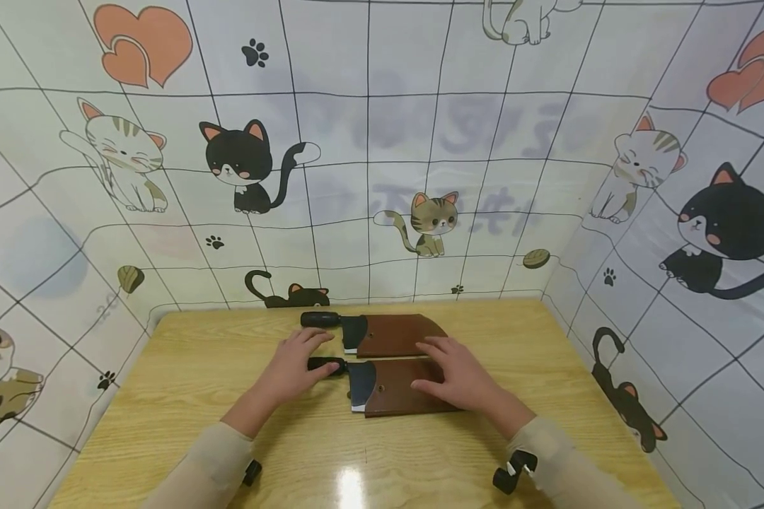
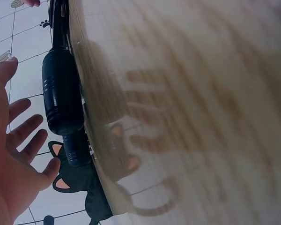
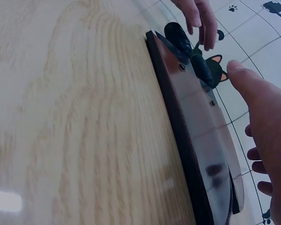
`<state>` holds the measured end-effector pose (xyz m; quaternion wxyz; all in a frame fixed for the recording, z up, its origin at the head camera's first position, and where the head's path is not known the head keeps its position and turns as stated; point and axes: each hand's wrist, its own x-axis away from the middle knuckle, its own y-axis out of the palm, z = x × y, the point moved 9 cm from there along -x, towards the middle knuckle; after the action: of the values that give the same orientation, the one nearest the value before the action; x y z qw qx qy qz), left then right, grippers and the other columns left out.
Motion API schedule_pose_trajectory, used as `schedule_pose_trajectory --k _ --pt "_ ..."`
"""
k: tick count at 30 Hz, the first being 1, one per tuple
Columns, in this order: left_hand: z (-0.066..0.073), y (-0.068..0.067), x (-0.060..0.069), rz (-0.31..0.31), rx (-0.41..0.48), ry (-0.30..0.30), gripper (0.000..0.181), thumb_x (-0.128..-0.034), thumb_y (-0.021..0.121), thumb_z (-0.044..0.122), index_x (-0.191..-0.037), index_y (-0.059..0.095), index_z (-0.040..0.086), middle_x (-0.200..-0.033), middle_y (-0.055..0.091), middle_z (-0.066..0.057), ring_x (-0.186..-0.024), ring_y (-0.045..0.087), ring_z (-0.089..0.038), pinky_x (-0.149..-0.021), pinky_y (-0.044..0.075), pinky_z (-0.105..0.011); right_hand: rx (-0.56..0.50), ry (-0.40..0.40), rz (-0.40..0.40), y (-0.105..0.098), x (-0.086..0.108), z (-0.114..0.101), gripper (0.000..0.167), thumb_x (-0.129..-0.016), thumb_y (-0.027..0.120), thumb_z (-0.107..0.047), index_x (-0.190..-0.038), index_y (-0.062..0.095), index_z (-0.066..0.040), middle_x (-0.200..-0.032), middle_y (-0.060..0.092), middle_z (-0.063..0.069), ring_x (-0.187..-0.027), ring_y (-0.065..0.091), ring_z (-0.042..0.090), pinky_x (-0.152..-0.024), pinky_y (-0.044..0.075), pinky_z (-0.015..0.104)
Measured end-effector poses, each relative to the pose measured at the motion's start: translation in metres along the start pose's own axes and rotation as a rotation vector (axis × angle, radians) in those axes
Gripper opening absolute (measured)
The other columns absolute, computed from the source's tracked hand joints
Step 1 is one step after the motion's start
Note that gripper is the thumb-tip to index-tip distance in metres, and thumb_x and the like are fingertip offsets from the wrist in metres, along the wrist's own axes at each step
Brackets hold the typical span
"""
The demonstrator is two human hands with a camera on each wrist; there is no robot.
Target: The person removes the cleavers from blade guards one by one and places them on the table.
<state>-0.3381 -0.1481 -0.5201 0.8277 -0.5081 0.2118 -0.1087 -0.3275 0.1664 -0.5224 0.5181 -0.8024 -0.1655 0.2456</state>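
Note:
Two cleavers in brown leather sheaths lie flat on the table, one behind the other, black handles to the left. My left hand (image 1: 299, 363) hovers over the handle of the near cleaver (image 1: 407, 387), hiding part of it. In the left wrist view the fingers of that hand (image 2: 14, 154) are spread and apart from the black handle (image 2: 62, 93). Over the right part of the near sheath is my right hand (image 1: 456, 375), also holding nothing. Behind lies the far cleaver (image 1: 395, 335). The right wrist view shows the right hand (image 3: 267, 126) beside the sheaths, not gripping them.
The wooden table (image 1: 305, 452) meets walls of white cloth (image 1: 369, 141) printed with grid lines and cartoon cats at its back and sides. A black strap mount (image 1: 516, 471) sits at the right wrist. Glare lies on the table's front part.

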Motion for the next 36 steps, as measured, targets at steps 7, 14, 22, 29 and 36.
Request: schedule_pose_trajectory --k 7,14,22,29,36 --pt "0.001 0.005 -0.003 -0.035 0.053 0.007 0.056 -0.1024 0.08 0.046 -0.148 0.069 0.015 -0.151 0.063 -0.008 -0.147 0.051 -0.039 -0.115 0.039 -0.073 -0.007 -0.021 -0.051 0.012 -0.004 -0.01 0.089 -0.095 0.072 -0.074 -0.161 0.059 -0.015 -0.161 0.056 0.012 -0.15 0.05 0.037 -0.119 0.042 0.063" --pt "0.006 0.009 -0.007 -0.051 0.072 0.04 0.048 -0.1005 0.084 0.04 -0.14 0.073 0.015 -0.143 0.067 -0.006 -0.141 0.055 -0.037 -0.116 0.042 -0.068 0.01 -0.044 -0.097 0.026 -0.006 -0.018 0.092 -0.094 0.071 -0.078 -0.163 0.057 -0.018 -0.163 0.053 0.01 -0.152 0.049 0.036 -0.121 0.041 0.062" --pt "0.006 0.016 -0.011 -0.09 0.123 0.054 0.041 -0.0998 0.086 0.034 -0.135 0.075 0.014 -0.137 0.068 -0.005 -0.135 0.06 -0.035 -0.116 0.045 -0.06 0.029 -0.052 -0.133 0.036 -0.01 -0.027 0.096 -0.092 0.069 -0.083 -0.163 0.056 -0.02 -0.165 0.052 0.007 -0.153 0.048 0.032 -0.123 0.041 0.056" --pt "-0.001 0.026 -0.015 -0.128 0.17 0.024 0.039 -0.0999 0.086 0.031 -0.133 0.076 0.014 -0.13 0.068 0.001 -0.121 0.066 -0.025 -0.106 0.053 -0.052 0.053 -0.077 -0.174 0.044 -0.013 -0.036 0.097 -0.092 0.071 -0.081 -0.167 0.051 -0.023 -0.167 0.048 0.006 -0.155 0.044 0.03 -0.125 0.038 0.057" --pt "-0.004 0.032 -0.018 -0.155 0.192 -0.013 0.033 -0.0986 0.087 0.026 -0.127 0.077 0.015 -0.122 0.067 0.005 -0.116 0.066 -0.021 -0.105 0.054 -0.051 0.058 -0.091 -0.198 0.053 -0.016 -0.041 0.103 -0.09 0.068 -0.086 -0.171 0.045 -0.026 -0.171 0.043 0.007 -0.157 0.041 0.032 -0.124 0.037 0.062"
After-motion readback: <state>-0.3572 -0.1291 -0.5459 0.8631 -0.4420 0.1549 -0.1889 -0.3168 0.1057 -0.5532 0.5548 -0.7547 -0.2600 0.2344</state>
